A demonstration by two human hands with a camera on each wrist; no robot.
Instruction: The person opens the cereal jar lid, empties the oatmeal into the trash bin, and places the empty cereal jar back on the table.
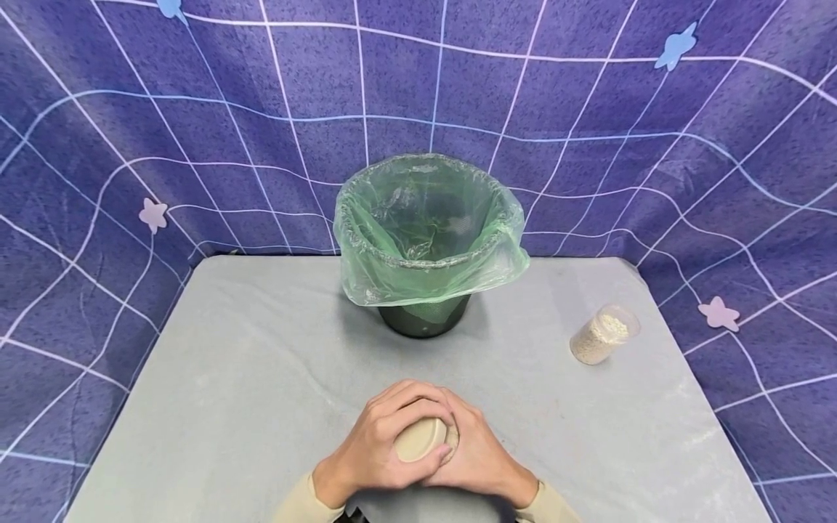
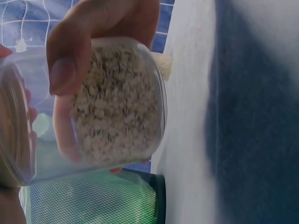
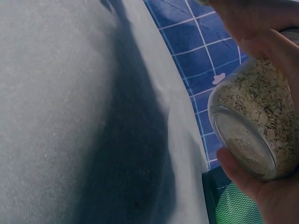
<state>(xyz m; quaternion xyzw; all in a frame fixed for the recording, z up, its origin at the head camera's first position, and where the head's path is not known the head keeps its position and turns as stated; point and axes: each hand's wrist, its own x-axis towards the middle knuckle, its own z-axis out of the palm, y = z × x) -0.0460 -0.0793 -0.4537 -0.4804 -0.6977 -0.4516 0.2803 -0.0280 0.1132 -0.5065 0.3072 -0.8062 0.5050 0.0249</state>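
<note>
Both hands grip a clear plastic jar (image 2: pixel 117 107) partly filled with oat flakes, held tilted above the table near its front edge. My left hand (image 1: pixel 371 444) curls its fingers and thumb round the beige lid (image 1: pixel 418 440), which sits on the jar's mouth end. Wrapped round the body of the jar is my right hand (image 1: pixel 487 459); its thumb and fingers press on opposite sides in the right wrist view. That view also shows the jar's clear base (image 3: pixel 243 140) facing the camera.
A dark mesh bin (image 1: pixel 421 327) with a green plastic liner (image 1: pixel 431 280) stands at the back centre of the grey-covered table (image 1: pixel 216 385). To the right is a lidless clear container (image 1: pixel 601 335) of flakes. Blue grid-patterned curtains (image 1: pixel 418 80) enclose the back and sides.
</note>
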